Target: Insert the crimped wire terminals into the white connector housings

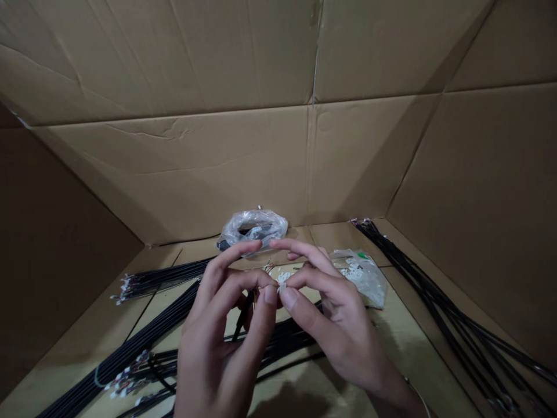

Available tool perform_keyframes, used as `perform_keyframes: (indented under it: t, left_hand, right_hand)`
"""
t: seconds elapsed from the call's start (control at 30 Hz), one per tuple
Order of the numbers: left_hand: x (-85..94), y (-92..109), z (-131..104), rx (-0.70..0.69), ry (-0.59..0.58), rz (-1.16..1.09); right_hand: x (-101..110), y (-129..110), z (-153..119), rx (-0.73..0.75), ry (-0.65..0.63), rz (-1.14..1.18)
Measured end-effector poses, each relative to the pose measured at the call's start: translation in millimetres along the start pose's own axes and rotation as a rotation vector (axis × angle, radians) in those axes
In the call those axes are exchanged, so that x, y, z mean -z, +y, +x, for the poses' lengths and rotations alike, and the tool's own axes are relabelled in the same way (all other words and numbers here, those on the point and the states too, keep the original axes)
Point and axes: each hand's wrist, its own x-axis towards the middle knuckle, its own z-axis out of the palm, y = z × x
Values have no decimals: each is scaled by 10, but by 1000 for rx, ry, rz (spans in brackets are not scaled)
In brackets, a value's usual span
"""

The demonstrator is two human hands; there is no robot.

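Observation:
In the middle of the head view my left hand (pixel 226 328) is closed in a pinch on thin coloured wires (pixel 255 299) that come out of a black cable (pixel 242 320). My right hand (pixel 337 313) pinches a small white connector (pixel 282 288) between thumb and index finger. The two pinches meet at the connector, so where the wire ends sit is hidden. Both hands' other fingers arch over the work. Loose small white connectors (pixel 285 275) lie just behind the fingertips.
Bundles of black cables lie at the left (pixel 143 339), at the far left (pixel 169 277) and along the right side (pixel 429 296). More cables (pixel 289 342) lie under my hands. A clear bag (pixel 256 220) and a bag of white pieces (pixel 368 278) stand behind. Cardboard walls (pixel 217 157) enclose the table.

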Motion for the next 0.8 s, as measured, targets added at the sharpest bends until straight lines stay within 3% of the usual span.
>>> perform_keyframes:
  t: [0.43,0.67,0.8]
  left_hand:
    - [-4,24,-2,55,80,-79]
    - [138,-101,23,-101,-144,-5]
    - [146,-137,30,-31,-184,-52]
  right_hand:
    - [57,-11,20,-17,-4,3]
    - [156,-24,1,126,-38,-222]
    - [166,-11,-9,224,19,-326]
